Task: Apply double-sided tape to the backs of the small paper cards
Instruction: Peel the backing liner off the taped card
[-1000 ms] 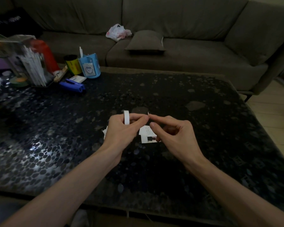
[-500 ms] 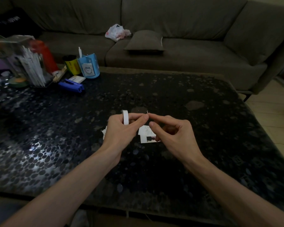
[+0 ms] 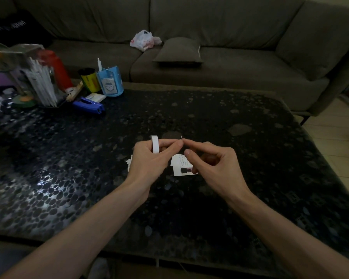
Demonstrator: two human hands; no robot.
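Sofa: we see a long grey-brown fabric sofa (image 3: 230, 27) across the far side.
Table: a dark glass-topped table with a pebble pattern (image 3: 210, 109) fills the middle, just in front of the sofa.
Cushion: a flat grey-brown square cushion (image 3: 178, 50) lies on the sofa seat.
Bag: a crumpled white plastic bag (image 3: 144, 40) sits just left of the cushion.
Far-left clutter: a clear container of white sticks (image 3: 38, 81), a red bottle (image 3: 57, 69), a yellow-and-black can (image 3: 90, 80) and a blue paper pen holder (image 3: 110, 82) stand close together (all somewhat blurred); a blue plastic stapler (image 3: 89, 104) lies in front of them.
Left hand: the left hand (image 3: 149, 160) is raised over the table's centre, thumb and forefinger pressed together at their tips and gripping the tape roll.
Right hand: the right hand (image 3: 214, 164) has curled fingers, its forefinger tip meeting the left fingertips; we cannot tell whether it pinches anything.
Cards: a small white printed paper card (image 3: 182, 166) lies on the table between the hands, partly under the right hand; more white card edges (image 3: 128, 163) show just left of the left hand.
Tape roll: the small white tape roll (image 3: 155, 144) stands upright over the left hand's fingers.
Tape end: a tiny white tape tip (image 3: 182, 137) sticks up where the fingertips meet.
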